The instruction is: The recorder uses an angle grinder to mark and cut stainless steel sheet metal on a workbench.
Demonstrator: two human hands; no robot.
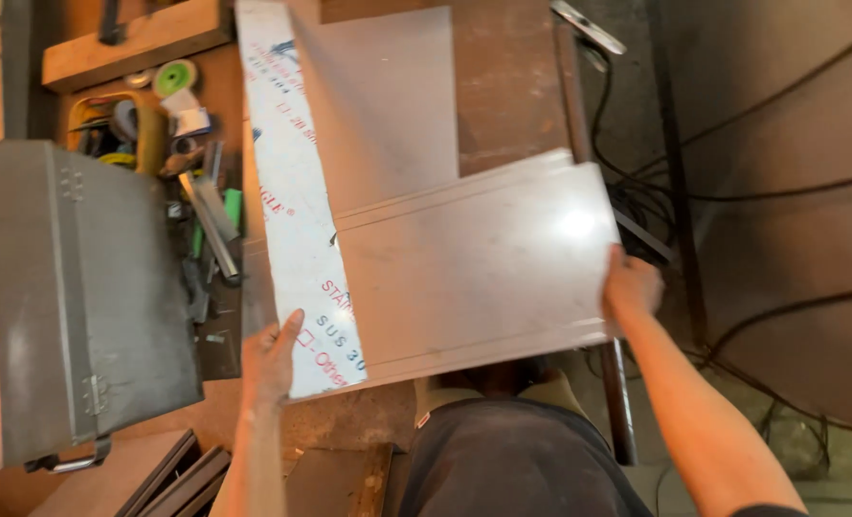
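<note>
Steel sheet (pixel 474 278) – L hand (pixel 271 359) & R hand (pixel 630 285) pinching its edges; metal box (pixel 81 297), tool clutter (pixel 187 191) just left.

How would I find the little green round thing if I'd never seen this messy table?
Start at the big shiny metal sheet that the left hand and right hand hold by its edges. Look past its top left corner to the yellow tray of tools. Just above that tray lies the green disc, the only bright green round thing, with a pale centre.
</note>
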